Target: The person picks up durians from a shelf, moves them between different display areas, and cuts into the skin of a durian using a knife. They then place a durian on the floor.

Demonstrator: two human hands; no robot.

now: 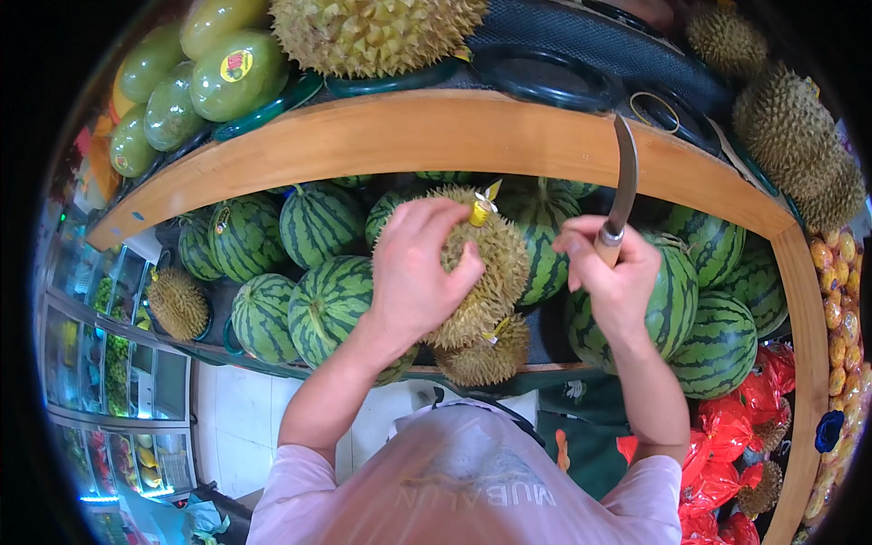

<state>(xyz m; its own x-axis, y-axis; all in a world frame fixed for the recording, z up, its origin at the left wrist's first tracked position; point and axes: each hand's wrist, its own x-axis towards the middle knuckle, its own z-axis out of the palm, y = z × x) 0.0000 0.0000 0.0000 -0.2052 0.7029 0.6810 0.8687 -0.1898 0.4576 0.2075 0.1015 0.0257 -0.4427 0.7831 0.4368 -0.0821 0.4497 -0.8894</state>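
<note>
A spiky yellow-brown durian [498,259] lies among the watermelons in front of me, with a yellow tag [480,213] at its stem. My left hand [420,268] is over the durian's left side, thumb and fingers apart, fingertips close to the tag. Whether the palm presses on the spines is hidden. In my right hand [620,277] is a knife [625,177], gripped by its light wooden handle, its curved blade pointing up and away from me. Below the large durian sits a smaller durian [486,352], also tagged.
Striped watermelons [332,304] surround the durians on both sides. A curved wooden shelf edge [381,136] runs across beyond them, with a big durian [377,32] and wrapped green fruit [238,77] above it. Red bags [727,427] hang at the lower right. Glass display cases [109,354] stand left.
</note>
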